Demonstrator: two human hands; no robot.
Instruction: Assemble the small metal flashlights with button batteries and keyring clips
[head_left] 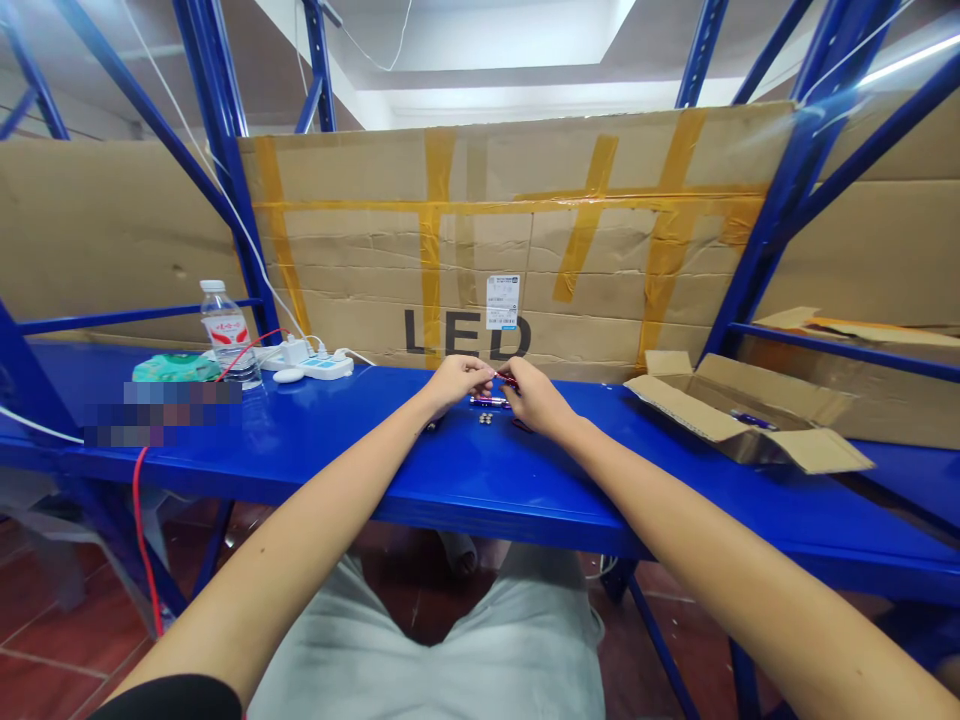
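My left hand (456,380) is closed in a pinch above the blue table, its fingertips at the end of a slim dark red metallic tube (508,380). Whatever lies between those fingertips is too small to make out. My right hand (538,398) is closed on that tube. Just below the hands a shiny purple metallic tube (491,402) lies on the table. In front of it sits a cluster of several small silver button cells (486,419). Part of a dark red thing (523,425) shows under my right hand, and a small dark thing (432,426) lies beside my left wrist.
An open cardboard box (739,405) with a purple-blue tube inside stands at right. To the left are a water bottle (227,335), a green packet (176,368) and a white power strip (326,366) with cables. A large taped cardboard sheet (360,270) and blue posts bound the back.
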